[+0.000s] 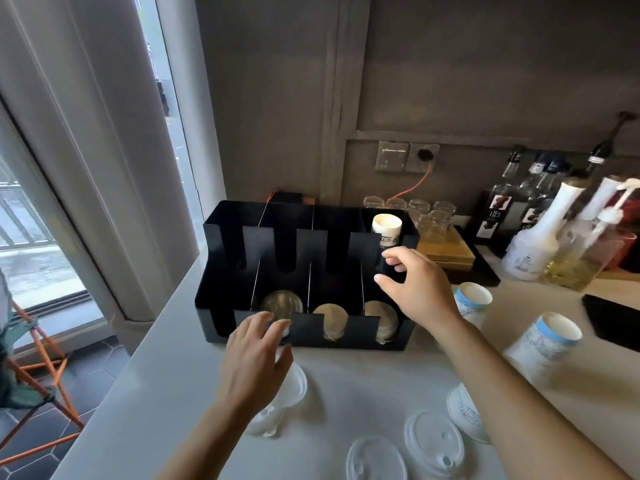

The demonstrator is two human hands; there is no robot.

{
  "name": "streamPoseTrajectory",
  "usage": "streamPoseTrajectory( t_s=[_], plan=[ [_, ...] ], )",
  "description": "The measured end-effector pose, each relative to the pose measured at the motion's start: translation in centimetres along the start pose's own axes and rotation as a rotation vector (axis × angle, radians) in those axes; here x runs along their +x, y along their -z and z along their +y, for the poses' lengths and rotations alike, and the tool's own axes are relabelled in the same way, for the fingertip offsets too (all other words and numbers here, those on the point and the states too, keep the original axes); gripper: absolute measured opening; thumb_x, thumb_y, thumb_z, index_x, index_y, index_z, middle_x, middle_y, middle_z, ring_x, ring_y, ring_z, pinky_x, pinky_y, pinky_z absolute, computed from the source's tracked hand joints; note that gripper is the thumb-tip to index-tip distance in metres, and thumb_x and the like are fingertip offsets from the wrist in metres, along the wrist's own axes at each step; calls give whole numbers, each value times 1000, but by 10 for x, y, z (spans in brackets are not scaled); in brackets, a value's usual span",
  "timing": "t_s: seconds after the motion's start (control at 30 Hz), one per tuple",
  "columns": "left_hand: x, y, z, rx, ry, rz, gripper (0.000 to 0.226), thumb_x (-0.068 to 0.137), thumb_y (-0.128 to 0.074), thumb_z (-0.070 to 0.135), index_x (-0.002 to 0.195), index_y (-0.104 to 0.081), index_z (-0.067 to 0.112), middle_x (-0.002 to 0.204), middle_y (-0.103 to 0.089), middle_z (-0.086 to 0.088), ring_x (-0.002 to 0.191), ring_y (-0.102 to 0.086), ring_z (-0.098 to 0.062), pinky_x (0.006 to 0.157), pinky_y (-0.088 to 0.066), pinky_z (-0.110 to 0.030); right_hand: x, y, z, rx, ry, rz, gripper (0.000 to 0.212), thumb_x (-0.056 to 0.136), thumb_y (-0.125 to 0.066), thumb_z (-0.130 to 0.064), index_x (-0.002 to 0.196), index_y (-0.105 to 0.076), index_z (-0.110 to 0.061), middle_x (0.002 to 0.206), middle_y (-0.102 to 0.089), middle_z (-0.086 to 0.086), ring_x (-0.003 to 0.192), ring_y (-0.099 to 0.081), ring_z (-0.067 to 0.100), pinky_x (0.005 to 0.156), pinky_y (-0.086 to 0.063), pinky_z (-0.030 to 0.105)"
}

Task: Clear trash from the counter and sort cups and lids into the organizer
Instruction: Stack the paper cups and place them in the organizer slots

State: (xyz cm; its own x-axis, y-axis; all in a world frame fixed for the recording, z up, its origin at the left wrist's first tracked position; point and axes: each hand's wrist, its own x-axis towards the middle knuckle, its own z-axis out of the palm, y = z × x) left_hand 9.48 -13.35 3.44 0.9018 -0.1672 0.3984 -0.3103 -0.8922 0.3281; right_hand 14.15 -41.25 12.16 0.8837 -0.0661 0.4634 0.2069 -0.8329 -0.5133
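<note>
A black organizer [221, 237] stands on the white counter [166, 375]. A white paper cup [386, 227] lies in its back right slot. Lids [281, 302] stand in three front slots. My right hand [415, 285] hovers open just in front of that cup, fingers spread, holding nothing. My left hand [256, 358] hovers open over the organizer's front wall, above a clear lid [294, 379] on the counter. More clear lids [434, 445] lie near the front edge. Paper cups with blue print [542, 341] lie on their sides at the right; one [464, 410] is partly hidden by my right forearm.
Syrup bottles [533, 244] and dark bottles crowd the back right. Upturned glasses [436, 220] stand on a yellow box behind the organizer. A black flat object [613, 323] lies at the right edge. A window and an orange-legged chair [41, 358] are to the left, below counter level.
</note>
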Motion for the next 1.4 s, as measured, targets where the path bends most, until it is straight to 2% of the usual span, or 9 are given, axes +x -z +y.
streamPoseTrajectory(
  t_s=[0.13,0.3,0.43,0.57,0.83,0.97,1.13,1.23,1.4],
  plan=[
    [12,0,30,-26,-99,-9,41,81,-75,26,121,-67,20,123,-64,-6,115,-60,-31,91,-51,-43,-14,8,3,0,-44,4,37,82,-77,-24,117,-66,-23,105,-65,-9,94,-61,12,72,-45,25],
    [24,-2,62,-109,-260,47,38,77,-73,23,113,-62,24,115,-59,3,106,-54,-21,83,-45,-31,-39,32,13,0,-100,100,33,82,-79,-26,113,-67,-26,100,-65,-14,86,-59,3,67,-37,8],
    [29,-10,90,-151,-320,-42,41,86,-62,32,126,-59,24,124,-58,2,116,-53,-22,92,-49,-35,-58,60,23,-19,-135,195,28,81,-79,-21,107,-69,-21,97,-71,-7,82,-62,11,72,-51,27],
    [27,-20,120,-347,-325,-157,35,88,-61,32,123,-60,25,122,-58,6,108,-55,-17,85,-49,-31,-79,89,35,9,-234,295,20,80,-78,-15,98,-71,-20,90,-71,-7,79,-65,16,76,-55,35],
    [22,-50,188,-623,-302,-381,66,79,-75,39,139,-48,33,128,-53,16,118,-51,-5,91,-38,-17,-129,127,97,117,-517,400,16,83,-76,-13,96,-72,-21,83,-70,-16,75,-62,-5,67,-44,5],
    [24,-76,230,-668,-283,-503,101,69,-84,46,152,-29,33,142,-44,13,131,-43,-5,101,-36,-20,-144,133,143,124,-673,423,17,83,-75,-19,96,-67,-28,85,-69,-14,80,-66,4,65,-48,24],
    [25,-110,257,-726,-222,-612,110,62,-89,39,152,-26,34,144,-43,12,132,-42,-4,99,-32,-11,-141,127,200,-1,-829,310,63,78,-81,-33,130,-52,-16,111,-61,2,105,-61,25,81,-45,34],
    [24,-122,261,-757,-164,-595,95,62,-85,35,141,-33,45,127,-55,16,111,-53,1,84,-35,0,-130,118,225,49,-869,192,94,71,-86,-38,148,-37,-16,139,-53,7,126,-53,27,98,-46,39],
    [25,-124,264,-827,-57,-547,79,60,-83,35,122,-37,52,102,-60,26,99,-54,13,72,-41,-1,-120,99,251,143,-900,94,104,62,-90,-36,149,-34,-20,144,-54,2,128,-53,30,98,-49,47]
  ],
)
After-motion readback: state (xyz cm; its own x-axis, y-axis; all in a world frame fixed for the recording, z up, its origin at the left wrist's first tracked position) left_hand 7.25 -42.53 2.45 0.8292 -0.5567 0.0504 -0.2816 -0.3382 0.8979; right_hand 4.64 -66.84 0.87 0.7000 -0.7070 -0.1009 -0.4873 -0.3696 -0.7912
